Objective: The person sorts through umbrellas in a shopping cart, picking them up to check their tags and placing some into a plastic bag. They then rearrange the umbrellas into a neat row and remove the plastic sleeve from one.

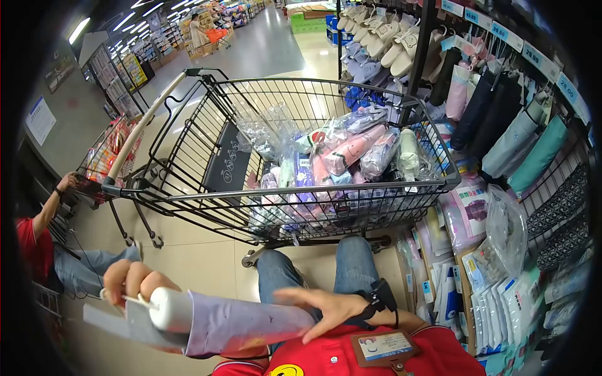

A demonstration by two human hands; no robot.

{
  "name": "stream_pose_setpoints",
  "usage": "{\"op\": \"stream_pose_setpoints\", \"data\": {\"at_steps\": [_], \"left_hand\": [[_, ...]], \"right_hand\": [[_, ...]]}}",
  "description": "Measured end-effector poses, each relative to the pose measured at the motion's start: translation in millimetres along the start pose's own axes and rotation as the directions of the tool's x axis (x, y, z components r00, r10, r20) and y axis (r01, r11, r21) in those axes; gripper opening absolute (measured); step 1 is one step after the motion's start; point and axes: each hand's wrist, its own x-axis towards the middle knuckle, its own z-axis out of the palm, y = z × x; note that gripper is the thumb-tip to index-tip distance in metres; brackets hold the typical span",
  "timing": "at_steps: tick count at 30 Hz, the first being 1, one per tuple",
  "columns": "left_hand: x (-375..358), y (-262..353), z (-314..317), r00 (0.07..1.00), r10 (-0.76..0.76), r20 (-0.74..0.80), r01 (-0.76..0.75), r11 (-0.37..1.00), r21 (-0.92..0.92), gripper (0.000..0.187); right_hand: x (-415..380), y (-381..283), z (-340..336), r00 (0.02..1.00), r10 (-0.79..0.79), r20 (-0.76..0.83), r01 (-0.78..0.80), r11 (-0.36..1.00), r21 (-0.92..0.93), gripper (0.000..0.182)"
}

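Note:
A folded umbrella (248, 323) in a pale lavender sleeve lies across the front of my body, its white handle (170, 310) pointing left. My left hand (135, 285) curls its fingers around the handle end, by a thin white cord. A greyish strip (116, 323) hangs below those fingers. My right hand (332, 308) is at the umbrella's other end, fingers stretched out and thumb apart, touching the sleeve; its fingertips are slightly blurred. Beyond my knees stands a black wire shopping cart (188, 156) holding several plastic-wrapped umbrellas (354, 150).
Folded umbrellas (527, 150) hang on the rack to the right, with slippers (398, 47) farther back. Packaged goods (495, 307) fill low boxes beside my right knee. At left, a person in a red shirt (34, 247) has a hand on another cart (103, 160).

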Motion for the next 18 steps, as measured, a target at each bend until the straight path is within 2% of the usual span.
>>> {"op": "stream_pose_setpoints", "data": {"at_steps": [1, 2, 3, 4, 5, 7, 8, 9, 10, 11, 13, 15, 17, 18], "left_hand": [[1, 0, -6, 1.0, -0.002, 0.001, 0.002, 1.0, 0.002, 0.013], [1, 1, -12, 0.999, 0.009, -0.041, -0.008, 1.0, 0.002, 0.016], [-1, 4, -19, 0.996, 0.024, -0.088, -0.024, 1.0, 0.007, 0.029], [2, -5, -29, 0.983, 0.169, -0.067, -0.164, 0.983, 0.082, 0.023], [7, -15, -41, 0.946, 0.324, -0.021, -0.316, 0.933, 0.171, 0.018], [11, -9, -54, 0.976, 0.172, -0.132, -0.146, 0.972, 0.185, 0.018], [14, -8, -60, 0.971, 0.168, -0.17, -0.143, 0.978, 0.15, 0.015], [18, -8, -67, 0.967, 0.152, -0.206, -0.133, 0.986, 0.102, 0.011], [17, -4, -81, 0.953, 0.191, -0.236, -0.165, 0.978, 0.128, 0.009], [17, 0, -93, 0.937, 0.223, -0.269, -0.191, 0.971, 0.141, 0.008], [19, 5, -102, 0.929, 0.243, -0.278, -0.219, 0.969, 0.115, 0.005], [20, 13, -111, 0.932, 0.185, -0.31, -0.215, 0.975, -0.064, 0.005], [16, 23, -117, 0.931, 0.201, -0.306, -0.211, 0.978, 0.0, 0.005], [13, 27, -117, 0.927, 0.213, -0.309, -0.22, 0.975, 0.013, 0.003]], "right_hand": [[-3, 9, 6, 0.971, 0.111, 0.209, -0.162, 0.956, 0.243, 0.096], [-8, 20, 10, 0.971, 0.108, 0.214, -0.161, 0.955, 0.248, 0.096], [-17, 32, 11, 0.968, 0.141, 0.206, -0.199, 0.935, 0.295, 0.09], [-25, 39, 13, 0.963, 0.168, 0.212, -0.235, 0.909, 0.344, 0.084], [-34, 40, 9, 0.913, 0.334, 0.234, -0.408, 0.778, 0.478, 0.08], [-42, 40, 3, 0.939, 0.337, 0.075, -0.299, 0.684, 0.665, 0.076], [-45, 43, -3, 0.943, 0.332, 0.017, -0.267, 0.726, 0.634, 0.074], [-49, 43, -10, 0.934, 0.356, -0.009, -0.248, 0.67, 0.699, 0.071], [-50, 42, -16, 0.943, 0.325, -0.067, -0.202, 0.723, 0.66, 0.069], [-52, 32, -21, 0.869, 0.47, -0.159, -0.285, 0.735, 0.615, 0.068], [-68, 34, -40, 0.831, 0.539, -0.138, -0.405, 0.755, 0.516, 0.061], [-80, 29, -54, 0.799, 0.575, -0.174, -0.434, 0.753, 0.495, 0.054], [-93, 14, -67, 0.763, 0.61, -0.211, -0.464, 0.746, 0.478, 0.047], [-97, 2, -76, 0.711, 0.664, -0.232, -0.542, 0.727, 0.422, 0.042]]}}
